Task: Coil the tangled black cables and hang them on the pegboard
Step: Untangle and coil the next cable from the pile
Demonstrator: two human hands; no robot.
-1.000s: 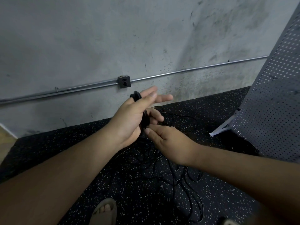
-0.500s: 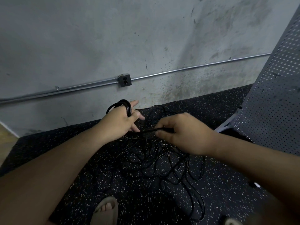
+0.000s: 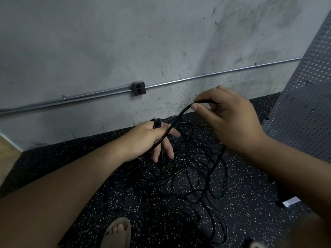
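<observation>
Lifted away from the heap since half a second ago, the right hand [image 3: 231, 120] now sits below and to the right of the outlet box [image 3: 138, 88], its grip narrow, thumb and curled fingers pinching a black strand [image 3: 179, 117] so that a fresh arc stands up taut from the left hand [image 3: 143, 138]. That hand, almost straight below the outlet box, holds the small coil [image 3: 156, 123] in the crook of the thumb, two or three turns showing, while its other fingers splay loosely downward. From the right-hand pinch the strand falls back to the tangle [image 3: 188, 167], which lies spread on the speckled floor [image 3: 89, 158] further below the outlet box, many thin loops crossing one another. Judging by this, one more turn is being measured out to lay onto the coil, and most of the cable is still uncoiled. The pegboard [image 3: 308, 97] leans well to the right of the outlet box, with nothing seen hung on it. Pulling could drag knots up from the heap.
</observation>
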